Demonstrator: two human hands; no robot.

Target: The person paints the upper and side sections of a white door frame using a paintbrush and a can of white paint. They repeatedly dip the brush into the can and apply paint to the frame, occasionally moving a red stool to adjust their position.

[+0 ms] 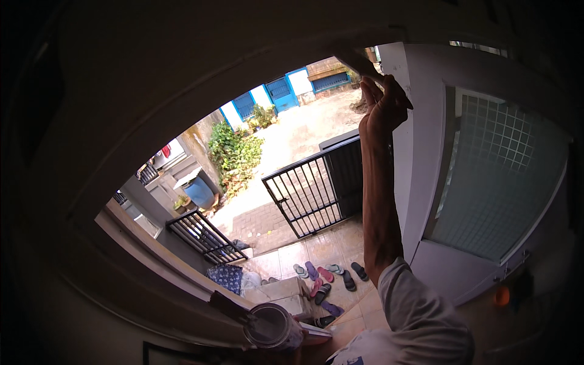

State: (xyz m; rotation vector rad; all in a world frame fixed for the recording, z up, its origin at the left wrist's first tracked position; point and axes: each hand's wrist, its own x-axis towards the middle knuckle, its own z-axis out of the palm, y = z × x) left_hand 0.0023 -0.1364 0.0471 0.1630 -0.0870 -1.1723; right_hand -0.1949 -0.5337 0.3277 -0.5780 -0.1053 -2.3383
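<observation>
A dark hand tool raised high, a round tub low down.
The slim tool is held in the right hand, slanting up and left toward the top of the opening; its far end is too dark to make out. The tub is near and left of the raised arm, open-mouthed, with a pale rim and a greyish inside.
</observation>
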